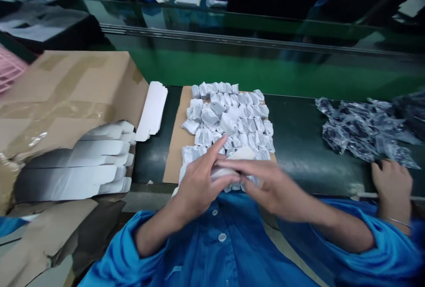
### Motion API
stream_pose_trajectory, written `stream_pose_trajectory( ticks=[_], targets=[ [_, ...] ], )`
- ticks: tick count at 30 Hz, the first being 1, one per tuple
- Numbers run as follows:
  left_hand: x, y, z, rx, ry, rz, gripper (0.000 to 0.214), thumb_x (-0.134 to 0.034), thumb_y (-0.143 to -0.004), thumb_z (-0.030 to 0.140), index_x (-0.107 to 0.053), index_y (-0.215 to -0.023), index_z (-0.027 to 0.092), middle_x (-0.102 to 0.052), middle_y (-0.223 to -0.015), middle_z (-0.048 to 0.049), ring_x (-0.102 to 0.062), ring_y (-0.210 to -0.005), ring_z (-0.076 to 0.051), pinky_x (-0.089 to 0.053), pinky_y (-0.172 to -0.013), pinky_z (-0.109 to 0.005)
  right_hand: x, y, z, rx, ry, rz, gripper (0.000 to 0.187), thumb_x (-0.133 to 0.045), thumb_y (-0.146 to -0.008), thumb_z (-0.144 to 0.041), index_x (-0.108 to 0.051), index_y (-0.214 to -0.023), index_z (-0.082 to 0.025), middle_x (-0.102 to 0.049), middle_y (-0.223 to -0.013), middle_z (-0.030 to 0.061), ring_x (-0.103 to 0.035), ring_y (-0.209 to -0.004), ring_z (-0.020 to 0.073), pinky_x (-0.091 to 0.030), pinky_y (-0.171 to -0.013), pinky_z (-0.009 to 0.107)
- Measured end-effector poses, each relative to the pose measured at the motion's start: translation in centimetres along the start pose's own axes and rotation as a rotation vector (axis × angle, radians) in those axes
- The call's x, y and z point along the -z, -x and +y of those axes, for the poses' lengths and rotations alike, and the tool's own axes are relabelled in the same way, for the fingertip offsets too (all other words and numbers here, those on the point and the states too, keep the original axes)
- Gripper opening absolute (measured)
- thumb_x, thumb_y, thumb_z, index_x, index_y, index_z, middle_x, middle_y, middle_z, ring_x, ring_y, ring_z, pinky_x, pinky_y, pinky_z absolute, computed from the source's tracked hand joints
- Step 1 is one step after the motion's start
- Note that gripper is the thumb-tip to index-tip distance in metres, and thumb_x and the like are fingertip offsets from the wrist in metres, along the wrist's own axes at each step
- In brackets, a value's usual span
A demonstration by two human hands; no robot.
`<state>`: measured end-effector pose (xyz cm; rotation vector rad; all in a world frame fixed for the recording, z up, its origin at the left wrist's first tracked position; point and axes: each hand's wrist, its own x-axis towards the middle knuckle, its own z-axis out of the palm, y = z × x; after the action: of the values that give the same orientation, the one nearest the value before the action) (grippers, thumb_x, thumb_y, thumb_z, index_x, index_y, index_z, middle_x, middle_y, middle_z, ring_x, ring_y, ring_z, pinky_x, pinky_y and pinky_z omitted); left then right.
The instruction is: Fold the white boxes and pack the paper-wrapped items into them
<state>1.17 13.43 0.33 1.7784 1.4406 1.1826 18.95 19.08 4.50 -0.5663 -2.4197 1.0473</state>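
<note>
A small white carton [222,172] is between my two hands, low in front of my chest. My left hand [197,183] is closed around it, thumb and fingers on either side. The fingers of my right hand [270,185] pinch at the carton's right end and lie across its top, hiding much of it. A pale flap [244,153] shows just beyond the right fingers. Under and behind both hands, rows of small white-wrapped bundles [229,121] cover a cardboard sheet [173,158].
At left, a torn brown cardboard box [122,83] holds flat white cartons [76,172]; another flat carton [151,112] leans beside it. Crumpled clear plastic bags [361,127] lie on the dark green belt [295,145] at right, near another person's hand [393,185]. People in blue sit across.
</note>
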Motion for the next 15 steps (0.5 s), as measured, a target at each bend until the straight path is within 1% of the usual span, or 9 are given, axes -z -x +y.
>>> stream_pose_trajectory(
  ticks=[2, 4, 6, 7, 8, 10, 11, 13, 15],
  targets=[
    [0.4, -2.5, -0.2, -0.041, 0.123, -0.036, 0.070, -0.062, -0.093, 0.042, -0.030, -0.154, 0.028, -0.073, -0.117, -0.0047, -0.070, -0.107, -0.020, -0.058, -0.093, -0.032, 2.6, -0.1, 0.9, -0.053, 0.045, 0.111, 0.047, -0.053, -0.089, -0.005, -0.066, -0.129, -0.025, -0.073, -0.121, 0.0027, -0.071, -0.106, 0.0148, -0.059, -0.086, 0.024],
    [2.0, -5.1, -1.3, -0.078, 0.088, 0.070, 0.070, -0.058, -0.095, 0.045, -0.028, -0.155, 0.025, -0.067, -0.132, -0.0083, -0.066, -0.116, -0.021, -0.055, -0.099, -0.034, 6.8, 0.6, 2.4, -0.116, 0.138, 0.288, 0.038, -0.062, -0.086, -0.010, -0.074, -0.119, -0.024, -0.077, -0.111, 0.0026, -0.073, -0.097, 0.0162, -0.058, -0.080, 0.025],
    [4.5, -7.1, -3.7, -0.041, -0.218, 0.309, 0.070, -0.057, -0.094, 0.050, -0.033, -0.153, 0.019, -0.058, -0.144, -0.0130, -0.060, -0.127, -0.025, -0.049, -0.106, -0.039, 11.8, 1.9, 4.5, -0.209, 0.231, 0.520, 0.030, -0.066, -0.084, -0.017, -0.077, -0.112, -0.018, -0.077, -0.106, 0.0058, -0.072, -0.093, 0.0191, -0.054, -0.076, 0.030],
    [5.8, -7.7, -5.3, 0.026, -0.440, 0.415, 0.071, -0.054, -0.094, 0.053, -0.037, -0.150, 0.013, -0.054, -0.147, -0.0167, -0.053, -0.134, -0.028, -0.045, -0.110, -0.043, 14.2, 2.6, 5.8, -0.299, 0.277, 0.582, 0.030, -0.065, -0.084, -0.018, -0.077, -0.111, -0.014, -0.077, -0.104, 0.0076, -0.072, -0.092, 0.0199, -0.051, -0.073, 0.032],
    [7.1, -8.0, -7.0, 0.129, -0.638, 0.440, 0.071, -0.043, -0.096, 0.058, -0.041, -0.146, 0.008, -0.053, -0.147, -0.0176, -0.050, -0.137, -0.030, -0.044, -0.110, -0.044, 16.2, 3.4, 7.2, -0.401, 0.337, 0.637, 0.029, -0.064, -0.084, -0.017, -0.076, -0.110, -0.011, -0.077, -0.102, 0.0089, -0.071, -0.091, 0.0191, -0.049, -0.072, 0.034],
    [8.7, -8.2, -10.2, 0.217, -0.715, 0.440, 0.063, -0.029, -0.101, 0.049, -0.053, -0.133, 0.000, -0.063, -0.133, -0.0188, -0.055, -0.131, -0.031, -0.047, -0.103, -0.044, 18.6, 4.6, 10.1, -0.612, 0.383, 0.505, 0.029, -0.057, -0.086, -0.012, -0.076, -0.106, -0.005, -0.077, -0.091, 0.0115, -0.069, -0.080, 0.0158, -0.047, -0.070, 0.033],
    [9.0, -8.1, -11.6, 0.252, -0.739, 0.443, 0.057, -0.027, -0.103, 0.043, -0.059, -0.123, 0.000, -0.067, -0.124, -0.0201, -0.059, -0.126, -0.031, -0.050, -0.098, -0.045, 18.9, 5.1, 11.5, -0.653, 0.426, 0.416, 0.031, -0.052, -0.087, -0.010, -0.076, -0.105, -0.004, -0.077, -0.087, 0.0123, -0.068, -0.075, 0.0143, -0.047, -0.068, 0.032],
    [8.9, -8.0, -13.5, 0.295, -0.755, 0.460, 0.045, -0.031, -0.101, 0.030, -0.066, -0.105, 0.002, -0.071, -0.110, -0.0232, -0.065, -0.116, -0.033, -0.054, -0.089, -0.048, 18.4, 5.5, 13.9, -0.589, 0.564, 0.298, 0.034, -0.045, -0.089, -0.009, -0.076, -0.103, -0.005, -0.076, -0.081, 0.0132, -0.067, -0.067, 0.0135, -0.045, -0.064, 0.030],
    [8.4, -7.9, -14.3, 0.325, -0.780, 0.475, 0.037, -0.037, -0.098, 0.023, -0.068, -0.093, 0.004, -0.072, -0.102, -0.0242, -0.067, -0.111, -0.035, -0.055, -0.086, -0.050, 17.1, 5.4, 15.3, -0.443, 0.717, 0.314, 0.032, -0.047, -0.089, -0.011, -0.078, -0.098, -0.008, -0.076, -0.081, 0.0152, -0.066, -0.066, 0.0157, -0.044, -0.062, 0.031]
  ],
)
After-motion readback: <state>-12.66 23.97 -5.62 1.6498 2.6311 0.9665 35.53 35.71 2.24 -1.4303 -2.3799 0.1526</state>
